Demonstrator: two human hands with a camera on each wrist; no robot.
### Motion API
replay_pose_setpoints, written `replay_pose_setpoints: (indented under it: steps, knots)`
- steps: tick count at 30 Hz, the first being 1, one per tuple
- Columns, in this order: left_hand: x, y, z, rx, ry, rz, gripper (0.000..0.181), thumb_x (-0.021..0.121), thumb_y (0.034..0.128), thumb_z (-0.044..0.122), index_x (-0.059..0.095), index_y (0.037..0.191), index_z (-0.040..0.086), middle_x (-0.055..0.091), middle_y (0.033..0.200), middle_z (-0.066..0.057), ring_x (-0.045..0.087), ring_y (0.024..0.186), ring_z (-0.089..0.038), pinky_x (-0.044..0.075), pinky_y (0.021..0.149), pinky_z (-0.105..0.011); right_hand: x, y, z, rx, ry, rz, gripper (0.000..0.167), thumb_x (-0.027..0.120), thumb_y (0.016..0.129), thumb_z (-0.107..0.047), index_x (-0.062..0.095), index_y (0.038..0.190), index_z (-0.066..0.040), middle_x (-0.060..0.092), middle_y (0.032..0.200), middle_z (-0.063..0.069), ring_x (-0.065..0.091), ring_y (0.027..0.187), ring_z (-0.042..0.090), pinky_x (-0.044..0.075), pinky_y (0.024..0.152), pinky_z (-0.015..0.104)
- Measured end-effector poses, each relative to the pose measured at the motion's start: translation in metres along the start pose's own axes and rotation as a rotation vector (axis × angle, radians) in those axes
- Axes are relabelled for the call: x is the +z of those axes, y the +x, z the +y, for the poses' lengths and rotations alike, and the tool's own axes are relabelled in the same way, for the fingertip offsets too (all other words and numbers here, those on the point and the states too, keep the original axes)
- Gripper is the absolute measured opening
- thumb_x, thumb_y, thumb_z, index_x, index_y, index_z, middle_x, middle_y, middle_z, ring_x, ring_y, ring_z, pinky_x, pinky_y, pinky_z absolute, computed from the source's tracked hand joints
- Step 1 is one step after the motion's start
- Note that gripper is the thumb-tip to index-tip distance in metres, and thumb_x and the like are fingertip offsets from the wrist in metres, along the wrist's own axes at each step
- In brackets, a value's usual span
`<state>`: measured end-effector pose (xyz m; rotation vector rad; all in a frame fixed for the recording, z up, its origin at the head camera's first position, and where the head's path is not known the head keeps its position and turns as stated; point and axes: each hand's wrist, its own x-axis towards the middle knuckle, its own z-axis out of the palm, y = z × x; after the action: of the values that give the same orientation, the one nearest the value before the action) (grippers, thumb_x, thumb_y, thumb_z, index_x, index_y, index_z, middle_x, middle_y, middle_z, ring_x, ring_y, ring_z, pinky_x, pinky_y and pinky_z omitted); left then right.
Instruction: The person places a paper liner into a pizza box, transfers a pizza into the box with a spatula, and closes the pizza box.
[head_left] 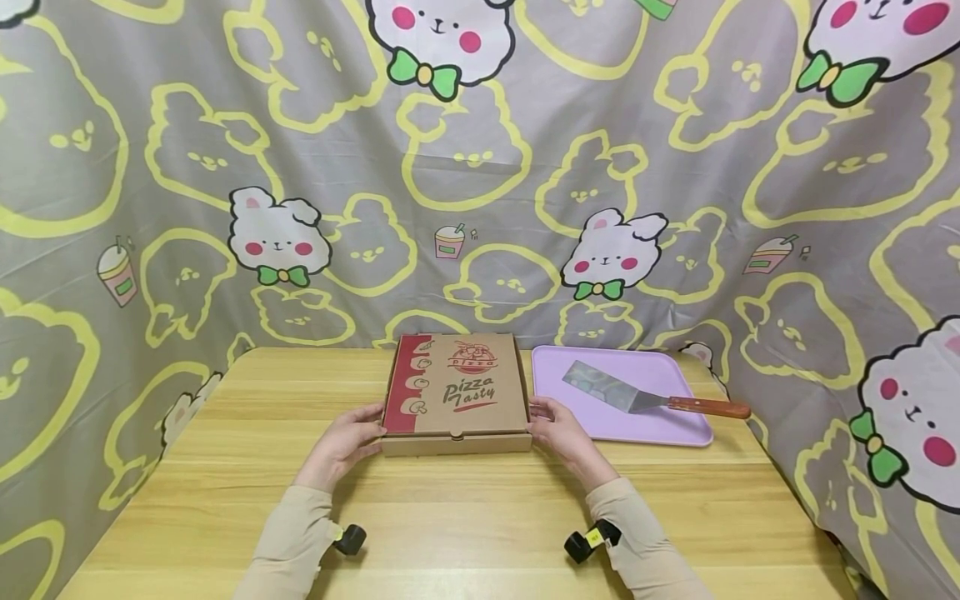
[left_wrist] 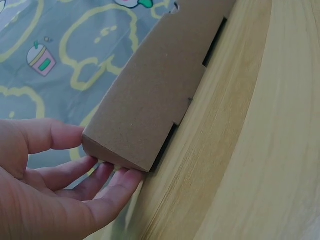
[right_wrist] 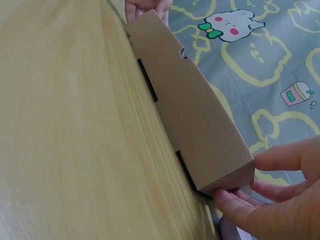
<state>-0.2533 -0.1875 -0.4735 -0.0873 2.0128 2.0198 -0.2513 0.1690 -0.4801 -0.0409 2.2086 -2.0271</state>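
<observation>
A closed brown and red pizza box point(head_left: 487, 412) lies near the middle of the table, its front flap toward me. My left hand point(head_left: 347, 446) holds the box's left side near the front corner. In the left wrist view, the left fingers point(left_wrist: 115, 192) bend against the short side wall, close to the lower edge. On the opposite side, my right hand point(head_left: 561, 435) holds the front right corner. Several right fingers point(right_wrist: 235, 205) touch that side wall low down in the right wrist view. Some fingertips are hidden behind the cardboard.
Right of the box lies a lilac tray point(head_left: 645, 429). A pizza server with a metal blade point(head_left: 600, 387) and wooden handle point(head_left: 708, 407) rests across it, the handle overhanging the right rim. A patterned grey cloth point(head_left: 480, 208) hangs behind the wooden table point(head_left: 465, 525).
</observation>
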Motion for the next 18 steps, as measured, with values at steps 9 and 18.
replay_pose_setpoints:
  steps: [9, 18]
  knots:
    - [-0.005, 0.000, 0.002, -0.010, 0.016, 0.000, 0.058, 0.053, 0.0956, 0.007, 0.030, 0.146, -0.011, 0.055, 0.136, -0.023, 0.062, 0.097, -0.010, 0.048, 0.102, -0.046, -0.003, 0.001, -0.001, 0.025, 0.039, -0.027, 0.055, 0.053, 0.091, 0.002, 0.033, 0.141, 0.013, 0.039, 0.140, 0.035, 0.054, 0.114, 0.030, 0.049, 0.101, 0.042]
    - [-0.017, -0.009, 0.015, -0.013, 0.009, 0.023, 0.054, 0.045, 0.1018, 0.016, 0.028, 0.149, -0.003, 0.036, 0.152, -0.024, 0.056, 0.122, -0.023, 0.039, 0.110, -0.052, -0.012, 0.004, -0.009, 0.033, 0.094, -0.031, 0.055, 0.047, 0.096, -0.001, 0.028, 0.145, 0.012, 0.036, 0.143, 0.034, 0.053, 0.118, 0.028, 0.043, 0.108, 0.049]
